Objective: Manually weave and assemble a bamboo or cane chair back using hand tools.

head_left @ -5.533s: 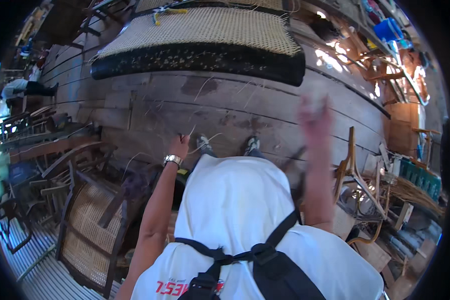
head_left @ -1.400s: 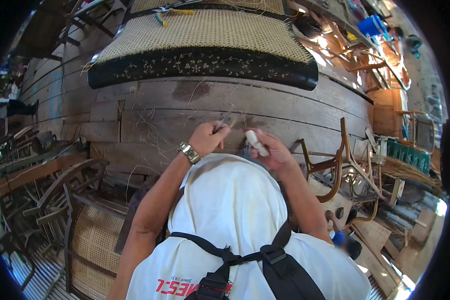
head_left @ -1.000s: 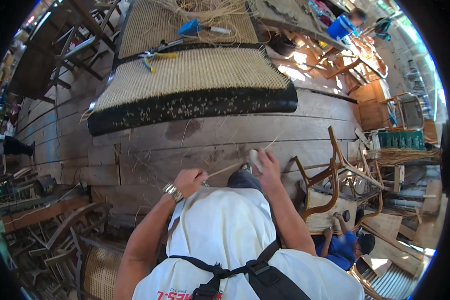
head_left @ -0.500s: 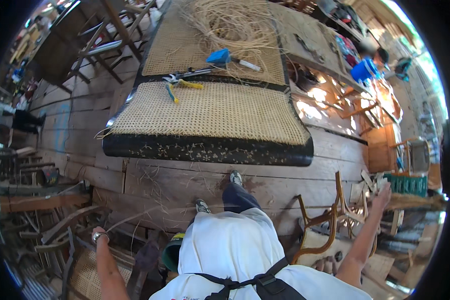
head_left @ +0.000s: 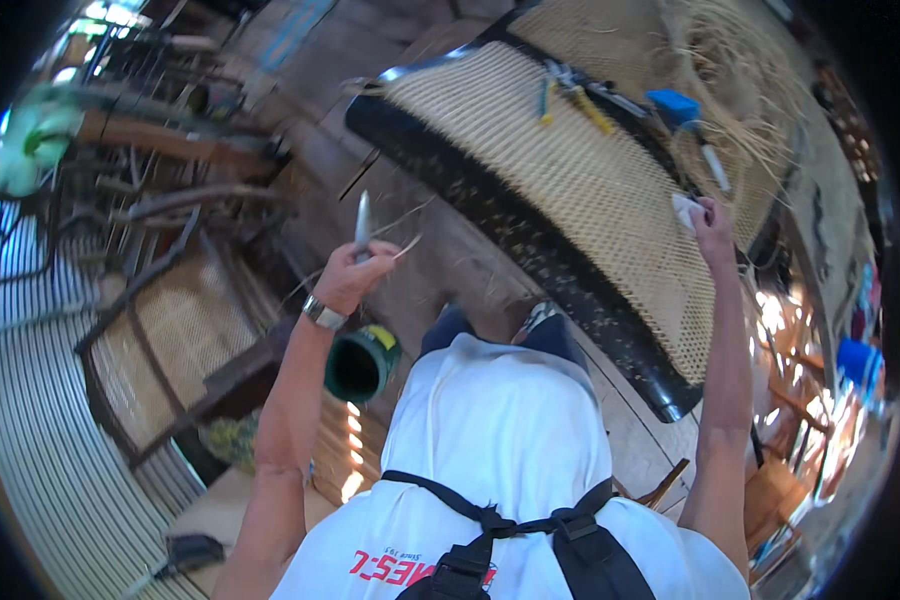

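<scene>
My left hand (head_left: 353,277), with a watch on its wrist, is closed around a pointed, silvery metal tool (head_left: 363,220). A thin cane strand (head_left: 407,247) sticks out between its thumb and fingers. My right hand (head_left: 713,232) pinches a small crumpled white piece (head_left: 686,211), paper or cloth, above the far right part of a woven cane panel (head_left: 540,150). That panel lies in a dark frame with a flowered black edge (head_left: 530,240). Pliers with yellow and teal handles (head_left: 592,110) rest on it, near a blue block (head_left: 673,107) and a white-handled tool (head_left: 715,168).
Loose cane strands (head_left: 735,90) are heaped on the far end. By my left forearm stands a dark green bucket (head_left: 362,368). Chair frames with woven cane (head_left: 182,325) crowd the left, beside corrugated sheeting (head_left: 30,430). A blue container (head_left: 858,362) is at far right.
My view has turned left, so the panel appears further right and tilted. My right hand has left the scrap pile with a white piece. My left hand has risen forward, its pointed tool now visible.
</scene>
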A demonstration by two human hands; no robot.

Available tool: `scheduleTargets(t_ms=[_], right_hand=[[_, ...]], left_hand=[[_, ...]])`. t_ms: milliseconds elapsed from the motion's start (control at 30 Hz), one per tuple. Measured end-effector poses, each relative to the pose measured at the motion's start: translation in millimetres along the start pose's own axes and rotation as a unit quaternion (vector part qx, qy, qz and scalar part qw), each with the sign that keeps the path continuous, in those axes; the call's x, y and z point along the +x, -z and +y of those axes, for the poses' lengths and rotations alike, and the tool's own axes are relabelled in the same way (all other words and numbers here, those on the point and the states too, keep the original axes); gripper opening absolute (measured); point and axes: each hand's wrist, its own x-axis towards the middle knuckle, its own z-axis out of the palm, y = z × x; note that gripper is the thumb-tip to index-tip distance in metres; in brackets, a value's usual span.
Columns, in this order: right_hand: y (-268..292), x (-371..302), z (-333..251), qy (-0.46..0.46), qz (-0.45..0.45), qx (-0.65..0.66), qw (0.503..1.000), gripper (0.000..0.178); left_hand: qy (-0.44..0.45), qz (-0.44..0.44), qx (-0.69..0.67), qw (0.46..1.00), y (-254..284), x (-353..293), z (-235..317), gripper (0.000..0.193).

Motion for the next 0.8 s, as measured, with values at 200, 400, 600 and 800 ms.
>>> scheduleTargets(t_ms=[200, 400, 600, 800], right_hand=[[-38.0, -45.8, -180.1, 0.063, 0.012, 0.028, 0.998, 0.030], [-123.9, -158.8, -335.4, 0.133, -0.311, 0.288, 0.896, 0.030], [-169.5, -205.3, -334.6, -0.012, -0.477, 0.376, 0.794, 0.022], [-186.4, -227.9, -330.0, -0.101, -0.383, 0.388, 0.832, 0.018]], left_hand=[[0.023, -0.088, -0.108, 0.990, -31.6, -38.8, 38.4, 0.008], [0.020, -0.184, -0.110, 0.977, -26.8, -49.4, 23.2, 0.010], [0.045, -0.181, -0.117, 0.976, -1.8, -57.2, 8.0, 0.020], [0.115, 0.060, -0.329, 0.935, -7.5, -55.3, -11.6, 0.038]])
